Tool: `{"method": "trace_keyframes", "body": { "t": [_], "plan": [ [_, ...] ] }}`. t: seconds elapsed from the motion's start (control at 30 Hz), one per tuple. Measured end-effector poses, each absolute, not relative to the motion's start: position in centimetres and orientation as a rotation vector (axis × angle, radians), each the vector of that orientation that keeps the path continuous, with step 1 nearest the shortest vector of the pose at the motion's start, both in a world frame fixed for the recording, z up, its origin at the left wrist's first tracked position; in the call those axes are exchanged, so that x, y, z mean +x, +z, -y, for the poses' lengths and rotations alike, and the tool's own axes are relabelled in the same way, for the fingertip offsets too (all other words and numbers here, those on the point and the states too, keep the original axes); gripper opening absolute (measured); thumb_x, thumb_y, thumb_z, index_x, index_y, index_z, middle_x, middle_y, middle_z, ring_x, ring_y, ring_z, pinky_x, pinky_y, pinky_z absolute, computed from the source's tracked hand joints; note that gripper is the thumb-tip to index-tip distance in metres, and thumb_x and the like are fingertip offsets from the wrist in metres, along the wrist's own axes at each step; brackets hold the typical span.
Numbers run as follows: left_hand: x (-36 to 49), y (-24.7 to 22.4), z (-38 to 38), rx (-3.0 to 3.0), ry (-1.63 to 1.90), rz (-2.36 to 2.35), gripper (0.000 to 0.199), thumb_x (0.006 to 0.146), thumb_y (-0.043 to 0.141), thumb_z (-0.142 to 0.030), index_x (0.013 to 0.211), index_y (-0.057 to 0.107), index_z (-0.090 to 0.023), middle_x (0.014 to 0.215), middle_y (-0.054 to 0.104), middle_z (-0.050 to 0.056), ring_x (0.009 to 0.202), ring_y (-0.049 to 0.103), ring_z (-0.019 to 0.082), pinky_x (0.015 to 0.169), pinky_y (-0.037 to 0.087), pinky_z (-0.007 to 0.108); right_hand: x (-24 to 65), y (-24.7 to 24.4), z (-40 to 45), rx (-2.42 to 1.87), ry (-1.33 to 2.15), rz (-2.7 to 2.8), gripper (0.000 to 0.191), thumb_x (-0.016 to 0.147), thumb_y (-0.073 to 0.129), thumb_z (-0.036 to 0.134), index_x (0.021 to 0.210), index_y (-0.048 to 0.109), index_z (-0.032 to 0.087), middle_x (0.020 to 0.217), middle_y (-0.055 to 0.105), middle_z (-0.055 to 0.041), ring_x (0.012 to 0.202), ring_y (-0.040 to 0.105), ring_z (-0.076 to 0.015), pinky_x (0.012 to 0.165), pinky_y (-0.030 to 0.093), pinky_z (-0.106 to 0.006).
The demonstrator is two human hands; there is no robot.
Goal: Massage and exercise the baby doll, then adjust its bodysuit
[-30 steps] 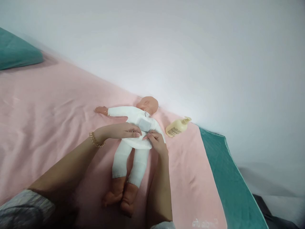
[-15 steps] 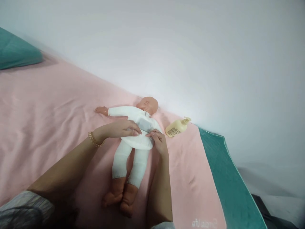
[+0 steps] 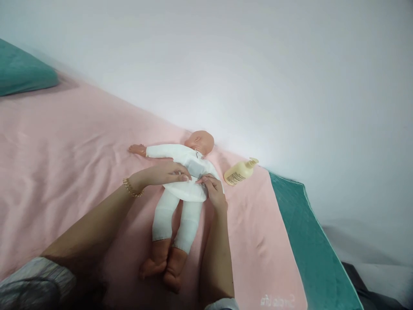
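Note:
A baby doll point(image 3: 185, 189) in a white cloth body lies on the pink sheet, its bald head at the far end and its brown feet toward me. On its torso shows a grey rectangular patch point(image 3: 195, 168). My left hand point(image 3: 167, 172), below a beaded bracelet point(image 3: 132, 188), rests on the left side of the torso with fingers extended and thumb apart. From the right, my right hand point(image 3: 213, 187) touches the torso, fingers bent loosely and thumb apart. The fingertips of both hands point toward each other, with a small gap between. Neither hand shows anything held.
A yellow pump bottle point(image 3: 238, 173) leans to the right of the doll, near the white wall point(image 3: 226, 64). The pink sheet point(image 3: 71, 172) is wrinkled on the left. A green edge point(image 3: 309, 241) borders it on the right, and a green pillow-like thing point(image 3: 26, 71) lies far left.
Both hands have shifted only slightly on the doll's torso, the left wrist a little to the right. The doll and the bottle have stayed in place.

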State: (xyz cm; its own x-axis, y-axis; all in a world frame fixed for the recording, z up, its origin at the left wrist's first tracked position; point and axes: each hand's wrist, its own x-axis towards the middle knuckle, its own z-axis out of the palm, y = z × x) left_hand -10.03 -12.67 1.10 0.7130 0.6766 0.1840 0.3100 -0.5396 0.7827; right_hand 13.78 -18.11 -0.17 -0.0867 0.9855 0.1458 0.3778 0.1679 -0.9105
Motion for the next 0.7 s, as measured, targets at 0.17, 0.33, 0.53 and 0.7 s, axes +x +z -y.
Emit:
{"method": "trace_keyframes", "body": {
  "t": [0.17, 0.33, 0.53, 0.7],
  "plan": [
    [-9.9, 1.3, 12.5, 2.165, 0.589, -0.698, 0.053, 0.096, 0.041, -0.059, 0.112, 0.070, -0.017, 0.117, 0.069, 0.008, 0.111, 0.059, 0.027, 0.095, 0.044, 0.034, 13.8, -0.6, 17.8, -1.382, 0.850, 1.585, 0.035, 0.092, 0.048, 0.036, 0.074, 0.074, 0.022, 0.092, 0.066, -0.0054, 0.090, 0.060, -0.0185, 0.087, 0.045, -0.031],
    [-9.3, 0.9, 12.4, 2.194, 0.529, -0.733, 0.054, 0.095, 0.041, -0.062, 0.103, 0.072, -0.018, 0.109, 0.071, 0.008, 0.104, 0.061, 0.027, 0.091, 0.045, 0.035, 13.4, -1.4, 17.4, -1.391, 0.790, 1.602, 0.034, 0.092, 0.049, 0.036, 0.072, 0.071, 0.022, 0.089, 0.066, -0.0048, 0.089, 0.060, -0.0187, 0.088, 0.046, -0.031],
    [-8.2, 0.7, 12.6, 2.164, 0.590, -0.830, 0.049, 0.091, 0.047, -0.063, 0.094, 0.073, -0.021, 0.094, 0.072, 0.005, 0.086, 0.063, 0.022, 0.077, 0.045, 0.031, 12.9, -1.5, 17.2, -1.415, 0.738, 1.680, 0.033, 0.092, 0.047, 0.037, 0.069, 0.065, 0.022, 0.083, 0.064, -0.0037, 0.085, 0.059, -0.0189, 0.083, 0.046, -0.031],
    [-6.7, 1.0, 12.5, 2.053, 0.852, -0.938, 0.053, 0.096, 0.040, -0.059, 0.086, 0.069, -0.016, 0.076, 0.067, 0.005, 0.074, 0.059, 0.021, 0.071, 0.045, 0.032, 12.1, -1.3, 16.0, -1.447, 0.469, 1.527, 0.037, 0.095, 0.042, 0.040, 0.063, 0.052, 0.023, 0.073, 0.055, -0.0017, 0.076, 0.054, -0.0179, 0.078, 0.044, -0.031]
  ]
}}
